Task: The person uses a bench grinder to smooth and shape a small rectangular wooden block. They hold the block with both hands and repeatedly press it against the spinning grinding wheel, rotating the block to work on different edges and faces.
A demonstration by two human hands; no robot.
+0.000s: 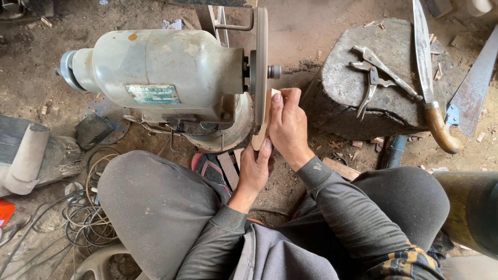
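Left of the grinding disc (pixel 261 57) stands the grey motor (pixel 155 72) that carries it, on dirt ground. Further left of the disc, low, a bundle of wires (pixel 85 212) lies beside the person's knee. The wooden piece (pixel 263 124) is pressed against the right face of the disc, just below its hub. The left hand (pixel 255 168) holds the lower end of the wooden piece, fingers closed on it. The right hand (pixel 287 124) grips its upper part, thumb near the disc. Right of the disc is a stone block (pixel 342 88) with pliers (pixel 374 78) and a knife (pixel 430 78) on it.
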